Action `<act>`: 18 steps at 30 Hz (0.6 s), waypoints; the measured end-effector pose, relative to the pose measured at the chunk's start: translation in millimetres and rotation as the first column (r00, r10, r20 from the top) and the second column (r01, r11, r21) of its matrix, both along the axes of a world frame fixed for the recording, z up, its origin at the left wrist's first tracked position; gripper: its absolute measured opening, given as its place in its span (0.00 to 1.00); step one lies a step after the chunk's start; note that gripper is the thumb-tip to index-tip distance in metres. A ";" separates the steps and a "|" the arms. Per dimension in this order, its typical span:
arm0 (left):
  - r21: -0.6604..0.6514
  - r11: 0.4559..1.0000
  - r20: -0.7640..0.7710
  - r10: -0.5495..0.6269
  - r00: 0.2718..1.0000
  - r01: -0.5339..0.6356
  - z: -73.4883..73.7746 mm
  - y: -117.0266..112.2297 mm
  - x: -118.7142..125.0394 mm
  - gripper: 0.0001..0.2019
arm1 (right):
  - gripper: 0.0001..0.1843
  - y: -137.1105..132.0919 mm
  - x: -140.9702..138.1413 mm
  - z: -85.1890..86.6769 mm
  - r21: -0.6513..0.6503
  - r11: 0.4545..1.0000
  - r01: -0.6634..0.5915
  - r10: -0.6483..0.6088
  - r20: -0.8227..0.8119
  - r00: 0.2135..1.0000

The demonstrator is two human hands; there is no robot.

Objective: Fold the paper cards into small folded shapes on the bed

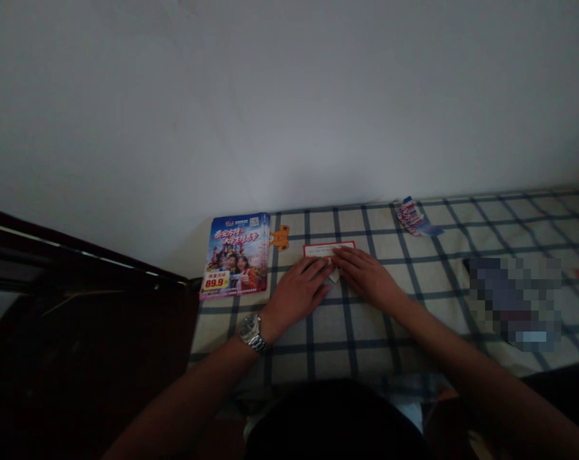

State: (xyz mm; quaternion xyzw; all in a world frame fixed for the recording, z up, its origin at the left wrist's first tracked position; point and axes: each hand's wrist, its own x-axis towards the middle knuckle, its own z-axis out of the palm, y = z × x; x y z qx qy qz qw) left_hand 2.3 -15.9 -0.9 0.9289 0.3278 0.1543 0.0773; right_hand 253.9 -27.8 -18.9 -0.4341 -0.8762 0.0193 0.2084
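A white sheet of paper with a red border (326,250) lies on the checked cloth (346,332). My left hand (301,291) and my right hand (363,275) both press flat on it, fingertips meeting over its near edge, where a small white corner pokes out. A metal wristwatch (251,332) sits on my left wrist. Most of the sheet is hidden under my hands.
A stack of colourful flyers (235,255) lies to the left, by a small orange figure (280,237). A bundle of folded flyers (413,217) rests at the back right. A blurred dark object (514,300) lies right. Dark wooden furniture (78,319) borders the left. A white wall stands behind.
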 end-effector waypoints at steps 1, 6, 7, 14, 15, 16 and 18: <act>-0.002 1.000 0.001 0.000 1.000 0.000 -0.4 -0.2 -0.2 0.25 | 0.24 0.3 0.1 -1.0 -0.004 1.000 -0.007 0.007 -0.005 1.000; -0.022 1.000 -0.006 0.001 1.000 -0.001 -1.0 -1.1 -1.1 0.26 | 0.24 -1.2 -0.1 -2.1 -0.011 1.000 -0.006 0.006 -0.006 1.000; -0.024 1.000 -0.006 0.003 1.000 -0.004 -1.1 -1.3 -1.2 0.26 | 0.25 -1.5 -0.3 -2.2 -0.012 1.000 -0.002 0.001 -0.007 1.000; -0.022 1.000 -0.020 0.000 1.000 -0.001 -2.8 -1.5 -1.6 0.27 | 0.27 -1.6 -0.3 -5.4 -0.013 1.000 -0.003 0.003 -0.014 1.000; -0.024 1.000 -0.020 0.001 1.000 -0.001 -3.1 -1.4 -1.8 0.27 | 0.27 -1.6 -0.2 -5.5 -0.010 1.000 -0.003 0.003 -0.012 1.000; -0.026 1.000 -0.019 0.001 1.000 -0.001 -3.4 -1.3 -1.9 0.27 | 0.26 -1.7 -0.2 -5.6 -0.007 1.000 -0.002 0.002 -0.010 1.000; -0.030 1.000 -0.014 0.002 1.000 -0.002 -3.6 -1.1 -2.3 0.27 | 0.26 -1.9 -0.2 -5.8 -0.006 1.000 0.000 0.000 -0.006 1.000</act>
